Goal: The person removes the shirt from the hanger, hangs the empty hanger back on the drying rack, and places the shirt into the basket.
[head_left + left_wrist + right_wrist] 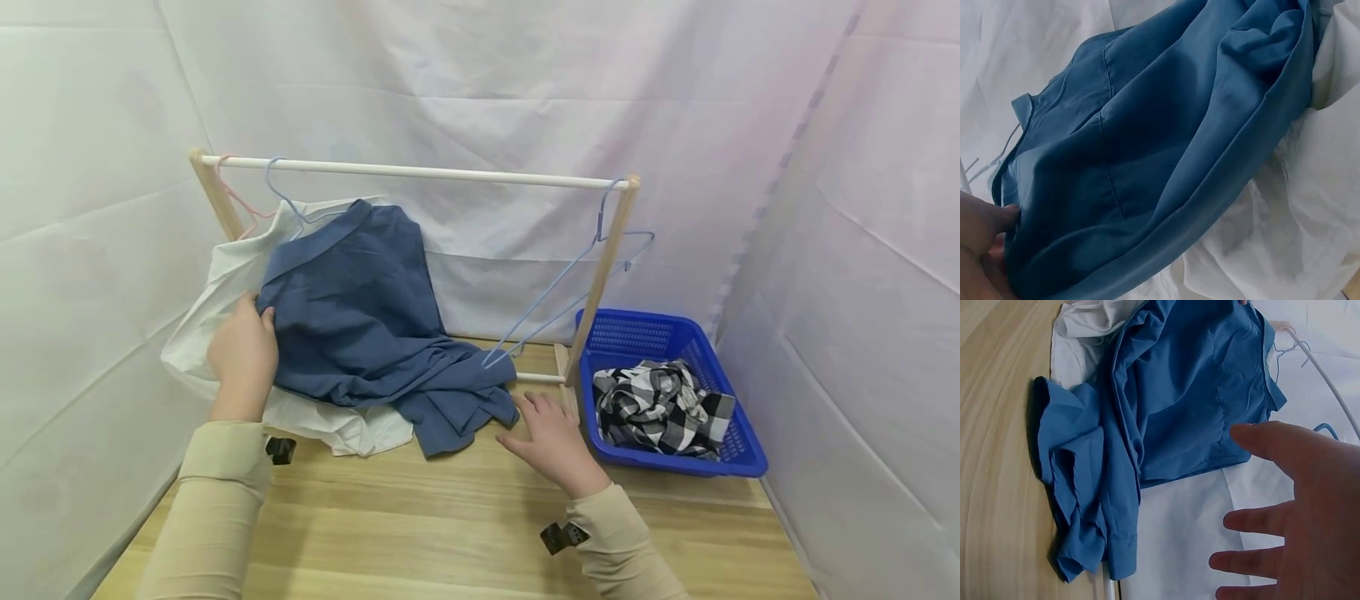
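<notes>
A blue basket holding a checkered cloth sits beside the wooden rack.

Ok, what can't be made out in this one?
- Left hand: fingertips hidden behind the blue shirt in the head view; left wrist view cuts the hand off at the edge.
- White garment: mostly covered by the blue shirt, its type unclear.
- Checked cloth in the blue basket: crumpled, type unclear.
- Right hand: cropped in the right wrist view.
</notes>
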